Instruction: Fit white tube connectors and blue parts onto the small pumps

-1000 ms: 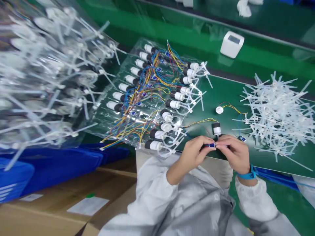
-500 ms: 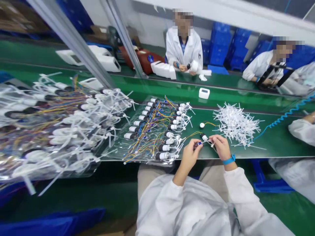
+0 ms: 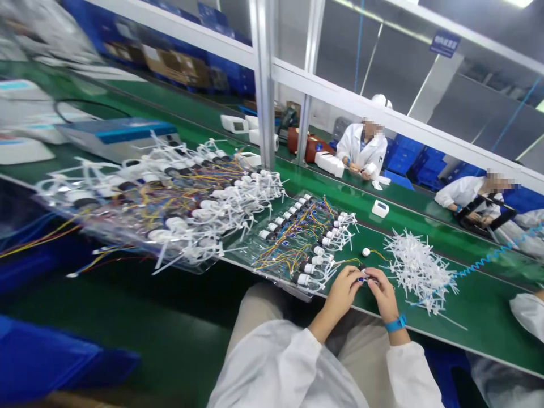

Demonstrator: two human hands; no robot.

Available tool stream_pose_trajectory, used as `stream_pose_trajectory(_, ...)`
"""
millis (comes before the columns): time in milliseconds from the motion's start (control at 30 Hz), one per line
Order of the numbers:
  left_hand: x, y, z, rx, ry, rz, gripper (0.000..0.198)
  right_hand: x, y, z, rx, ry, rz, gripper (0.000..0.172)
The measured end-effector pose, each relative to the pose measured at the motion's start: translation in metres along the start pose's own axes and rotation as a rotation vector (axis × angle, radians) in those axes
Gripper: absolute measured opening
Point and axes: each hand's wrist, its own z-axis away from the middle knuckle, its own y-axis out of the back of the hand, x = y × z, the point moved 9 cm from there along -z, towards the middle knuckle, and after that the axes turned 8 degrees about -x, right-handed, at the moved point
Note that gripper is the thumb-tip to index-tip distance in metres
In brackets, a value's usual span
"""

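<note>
My left hand (image 3: 345, 288) and my right hand (image 3: 383, 292) are close together over the table's front edge, fingers closed. Between their fingertips is a small wired black-and-white cylinder part (image 3: 362, 271), mostly covered by the fingers. The left fingers pinch a small blue-faced piece (image 3: 361, 279) of it. At its other side my right fingertips grip a thin white cable tie, now mostly hidden. A round white part (image 3: 366, 252) with a yellow-red wire lies just beyond the hands. To the right spreads a pile of white cable ties (image 3: 419, 269).
Left of my hands, wired cylinders with cable ties (image 3: 325, 241) lie in rows on clear plastic. A larger stack (image 3: 182, 192) stands farther left. A white box (image 3: 379, 208) and metal posts (image 3: 264, 85) are beyond. A blue coiled hose (image 3: 488, 262) crosses at right. Co-workers sit across.
The camera view has swung left and tilted up. My hands have drawn closer together around the cylinder part, and the cable tie at my right fingers shows less.
</note>
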Motion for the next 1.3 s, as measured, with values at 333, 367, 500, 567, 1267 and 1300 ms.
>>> stream_pose_trajectory(333, 0.003, -0.013, 0.0, -0.093, 0.0, -0.215, 0.031, 0.018, -0.007, 0.001, -0.046, -0.015, -0.003, 0.037)
stream_pose_trajectory(367, 0.006, -0.013, 0.0, -0.102, -0.001, -0.225, 0.031, 0.021, -0.006, 0.001, -0.043, -0.026, -0.001, 0.038)
stream_pose_trajectory(500, 0.014, -0.014, -0.001, -0.133, 0.003, -0.294, 0.037, 0.032, -0.002, -0.001, -0.023, -0.084, -0.016, 0.043)
stream_pose_trajectory(567, 0.017, -0.015, 0.0, -0.157, 0.006, -0.327, 0.044, 0.037, -0.001, -0.001, -0.029, -0.131, -0.037, 0.046)
stream_pose_trajectory(1267, 0.004, -0.016, 0.006, -0.263, 0.235, -0.164, 0.019, -0.009, 0.013, 0.012, -0.094, -0.206, -0.313, 0.048)
stream_pose_trajectory(1300, 0.006, -0.012, 0.006, -0.239, 0.264, -0.046, 0.021, -0.016, 0.013, 0.012, -0.074, -0.202, -0.349, 0.05)
